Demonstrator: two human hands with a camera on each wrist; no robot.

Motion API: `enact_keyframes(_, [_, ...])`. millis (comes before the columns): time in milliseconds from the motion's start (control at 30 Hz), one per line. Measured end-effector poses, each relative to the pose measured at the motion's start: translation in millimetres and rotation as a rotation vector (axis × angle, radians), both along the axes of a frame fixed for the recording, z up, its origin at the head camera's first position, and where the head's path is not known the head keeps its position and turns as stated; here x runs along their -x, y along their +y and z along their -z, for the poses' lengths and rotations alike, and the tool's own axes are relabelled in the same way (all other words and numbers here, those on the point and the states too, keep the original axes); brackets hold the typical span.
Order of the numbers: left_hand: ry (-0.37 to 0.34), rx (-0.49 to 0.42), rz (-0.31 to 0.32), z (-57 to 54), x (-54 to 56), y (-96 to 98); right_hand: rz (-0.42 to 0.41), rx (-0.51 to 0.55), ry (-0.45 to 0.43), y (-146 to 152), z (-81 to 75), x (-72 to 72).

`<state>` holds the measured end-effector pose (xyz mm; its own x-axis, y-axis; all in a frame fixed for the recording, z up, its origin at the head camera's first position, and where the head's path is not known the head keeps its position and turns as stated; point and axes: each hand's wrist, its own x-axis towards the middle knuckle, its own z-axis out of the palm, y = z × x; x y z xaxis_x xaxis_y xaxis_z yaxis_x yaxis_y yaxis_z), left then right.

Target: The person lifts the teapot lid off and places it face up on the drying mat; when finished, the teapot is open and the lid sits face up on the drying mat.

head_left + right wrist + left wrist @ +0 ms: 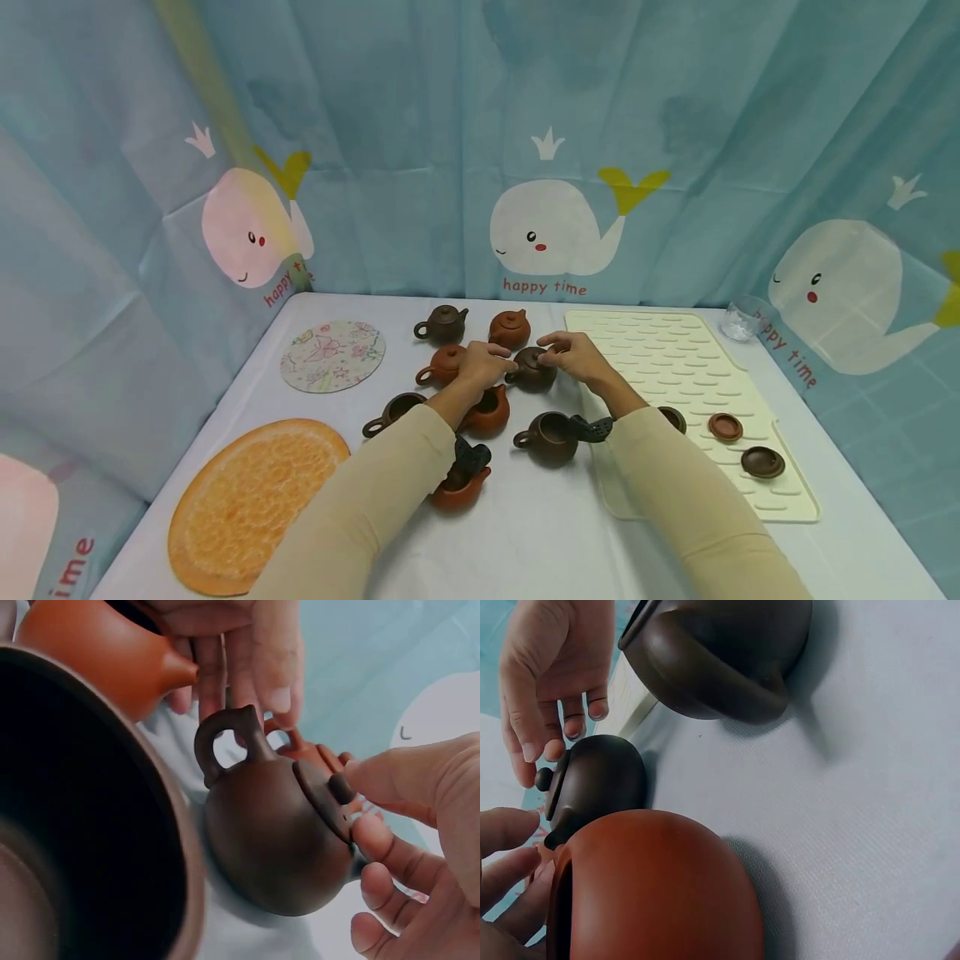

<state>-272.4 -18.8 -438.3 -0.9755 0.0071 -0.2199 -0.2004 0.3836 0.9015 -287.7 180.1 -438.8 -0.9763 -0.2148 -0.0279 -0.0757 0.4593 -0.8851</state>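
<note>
A small dark brown teapot (270, 832) stands between my two hands, its lid (322, 799) seated on top. The right hand (577, 358) reaches in from the right, thumb and fingers spread loosely around the lid's knob (544, 778), fingertips right at it. From the left comes my left hand (483, 362), its fingers loosely bent near this teapot's handle (214, 754), holding nothing. Under the left forearm sits a lidless reddish-brown teapot (660, 892). Nearer the right forearm is a lidless dark teapot (547, 442).
Lidded teapots, one dark (444, 325) and one reddish (510, 329), stand at the back. Several loose lids, including a reddish one (725, 427), lie on the cream mat (652, 350). A glass (741, 321) is far right; an orange-slice mat (255, 500) lies left.
</note>
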Motion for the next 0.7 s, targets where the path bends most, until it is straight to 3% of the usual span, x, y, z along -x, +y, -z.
enact_keyframes(267, [0.027,0.104,0.021,4.3,1.1,2.1,-0.009,-0.052,0.053,-6.1,7.5,2.6])
enact_keyframes(700, [0.045,0.13,0.027,4.6,2.1,3.0,0.02,-0.18,0.187,-13.3,10.5,0.1])
